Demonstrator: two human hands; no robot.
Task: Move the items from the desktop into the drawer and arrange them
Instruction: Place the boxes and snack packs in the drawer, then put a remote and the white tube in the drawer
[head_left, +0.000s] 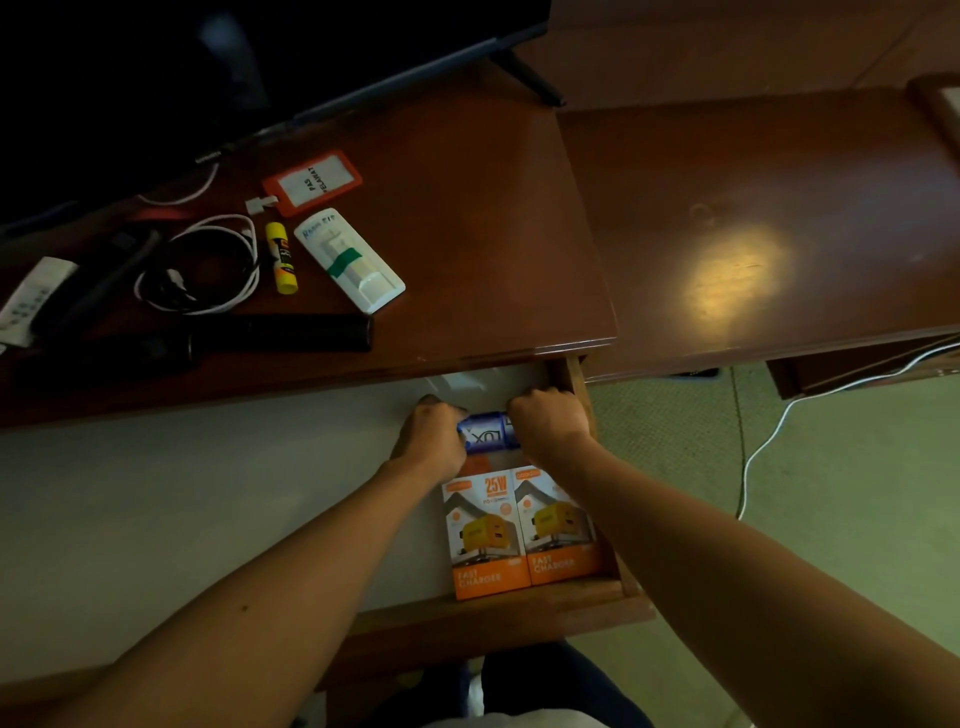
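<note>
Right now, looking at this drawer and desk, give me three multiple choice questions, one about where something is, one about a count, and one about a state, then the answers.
1. Where does the yellow glue stick lie?
A. in the drawer
B. on the desktop, between the coiled white cable and the white packet with green tape
C. on the floor

2. How many orange fast charger boxes are in the drawer?
A. one
B. two
C. four

3. What are the hands doing?
A. both closed on the blue-and-white package
B. both resting open on the desktop
C. one lifting the badge holder

Answers: 1 B, it lies on the wood between those two things. 2 B, two matching boxes sit side by side. 3 A, the left hand and right hand grip its two ends inside the drawer.
</note>
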